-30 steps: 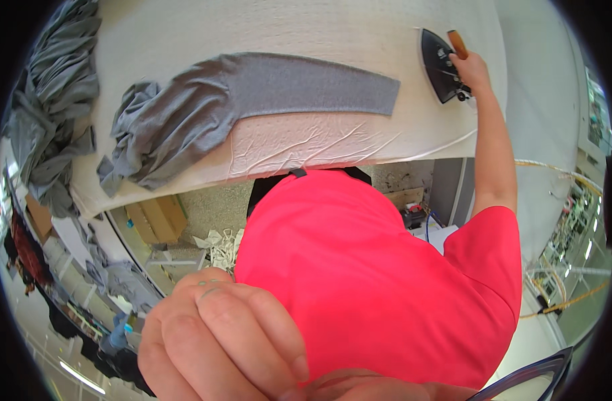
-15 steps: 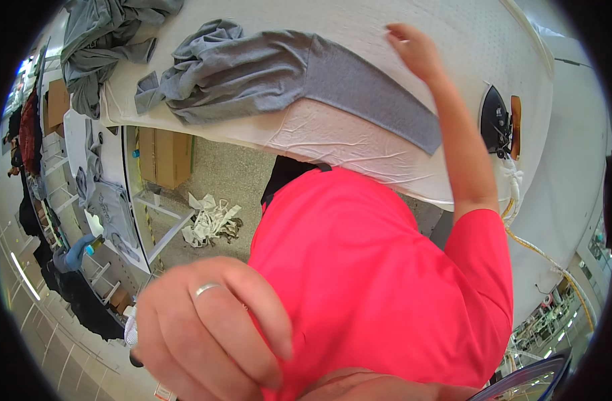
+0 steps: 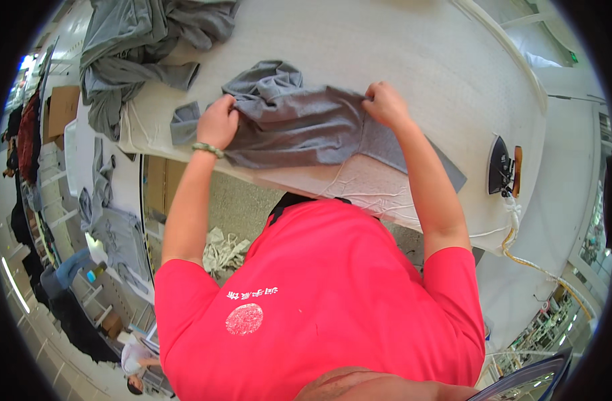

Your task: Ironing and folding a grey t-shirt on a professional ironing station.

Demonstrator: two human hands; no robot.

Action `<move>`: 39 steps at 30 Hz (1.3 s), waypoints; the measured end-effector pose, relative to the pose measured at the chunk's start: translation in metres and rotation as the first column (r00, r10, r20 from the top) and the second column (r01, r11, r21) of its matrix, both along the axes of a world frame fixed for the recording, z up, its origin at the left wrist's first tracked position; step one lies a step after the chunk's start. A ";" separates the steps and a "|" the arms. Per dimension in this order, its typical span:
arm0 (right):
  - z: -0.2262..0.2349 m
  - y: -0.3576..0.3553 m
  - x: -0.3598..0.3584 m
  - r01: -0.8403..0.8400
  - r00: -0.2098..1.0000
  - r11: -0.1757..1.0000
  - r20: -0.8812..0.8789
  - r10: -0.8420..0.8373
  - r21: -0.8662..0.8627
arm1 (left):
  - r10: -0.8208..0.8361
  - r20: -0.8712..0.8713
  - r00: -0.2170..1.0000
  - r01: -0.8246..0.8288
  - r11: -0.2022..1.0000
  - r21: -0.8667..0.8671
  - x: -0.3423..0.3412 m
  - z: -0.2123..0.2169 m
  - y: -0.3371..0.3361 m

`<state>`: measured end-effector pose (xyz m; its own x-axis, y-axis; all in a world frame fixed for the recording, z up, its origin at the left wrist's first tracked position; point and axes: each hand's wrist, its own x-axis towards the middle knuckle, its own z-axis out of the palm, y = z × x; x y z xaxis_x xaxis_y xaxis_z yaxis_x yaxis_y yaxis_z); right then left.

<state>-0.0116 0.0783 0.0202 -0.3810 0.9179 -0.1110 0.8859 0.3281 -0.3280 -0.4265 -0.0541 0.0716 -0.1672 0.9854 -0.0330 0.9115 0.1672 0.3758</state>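
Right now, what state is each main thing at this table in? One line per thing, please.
Left hand: fingers closed on the grey garment
Right hand: fingers closed on the same garment
Grey garment: bunched at left, flatter at right
Table cover: wrinkled along the near edge
Iron: resting on the cover, unheld
Grey clothes pile: crumpled
Pale scraps: loosely heaped
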 end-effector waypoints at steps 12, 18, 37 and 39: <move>0.305 -0.065 0.170 0.514 0.549 0.858 -0.769 -0.327 0.002 | -0.608 0.623 0.492 0.454 0.790 0.412 0.073 0.223 0.075; 0.236 -0.157 0.222 0.438 0.805 0.767 -0.175 -0.567 -0.469 | -0.297 0.738 0.606 0.660 0.705 -0.258 0.111 0.077 -0.015; 0.106 -0.197 0.280 0.138 0.826 0.458 -0.154 -0.543 -0.878 | -0.580 0.011 0.814 0.560 0.781 -0.277 0.199 0.021 -0.113; 0.104 -0.198 0.281 0.135 0.824 0.464 -0.161 -0.543 -0.875 | -0.581 -0.047 0.812 0.540 0.780 -0.316 0.202 0.012 -0.121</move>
